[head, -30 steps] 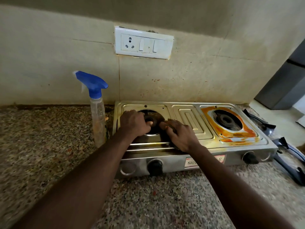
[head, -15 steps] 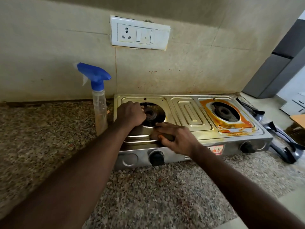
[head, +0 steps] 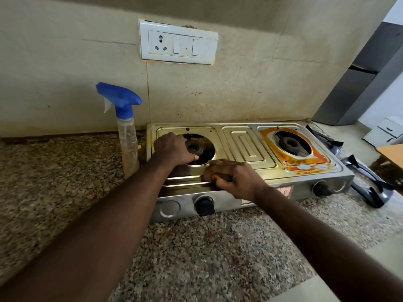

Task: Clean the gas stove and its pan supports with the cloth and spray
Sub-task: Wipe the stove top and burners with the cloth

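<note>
Granite desk (head: 196, 247) carries the gas stove (head: 246, 147), its left front scrubbed by the right hand (head: 235, 177) gripping the cloth (head: 220, 177), left hand (head: 172, 149) curled empty beside the left burner (head: 196, 148); the orange-stained right burner (head: 292, 149) and the pan supports (head: 370, 186) right of the stove look uncleaned.

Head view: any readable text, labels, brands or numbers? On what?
None can be read.
On the stove, front label: red-edged, mostly hidden behind the right hand and wrist; the visible part is too blurred to read.
On the spray bottle: no legible print.
On the switch plate: no lettering visible.
</note>
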